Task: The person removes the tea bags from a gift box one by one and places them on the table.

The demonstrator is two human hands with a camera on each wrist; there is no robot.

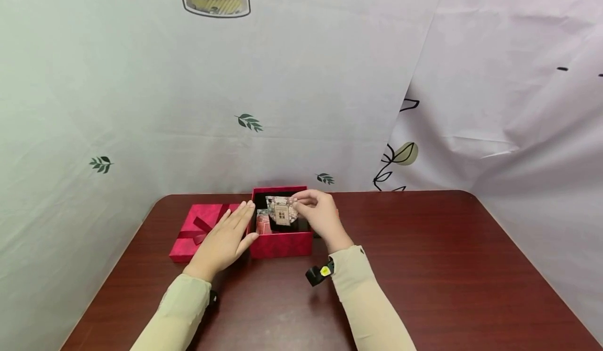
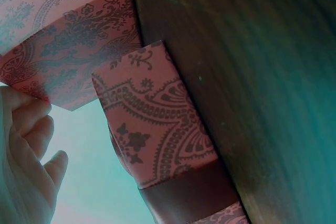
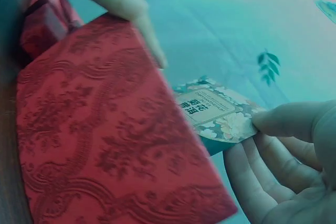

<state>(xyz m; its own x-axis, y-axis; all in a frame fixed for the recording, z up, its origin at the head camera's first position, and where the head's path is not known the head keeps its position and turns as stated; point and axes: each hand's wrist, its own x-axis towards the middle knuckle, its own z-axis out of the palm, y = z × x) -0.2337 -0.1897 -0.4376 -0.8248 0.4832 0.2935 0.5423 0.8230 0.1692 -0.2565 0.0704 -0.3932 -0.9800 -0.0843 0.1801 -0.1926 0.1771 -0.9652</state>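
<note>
My right hand [image 1: 320,217], nearer of the two, has fingers and thumb pinching the floral packet [image 1: 282,211] by its right-hand end, and it stretches leftward from that grip across the mouth of the red box [image 1: 281,246]! My left hand [image 1: 225,240] holds straight fingers at the box's left edge, near the ribboned lid [image 1: 188,241]; rightward, the tabletop [image 1: 452,267] runs wide.

The red box [image 1: 281,246] bears darker floral scrollwork. The packet [image 1: 282,211] is printed with pale flowers around a beige label [image 3: 206,108]. The tabletop [image 1: 424,267] is reddish brown.
</note>
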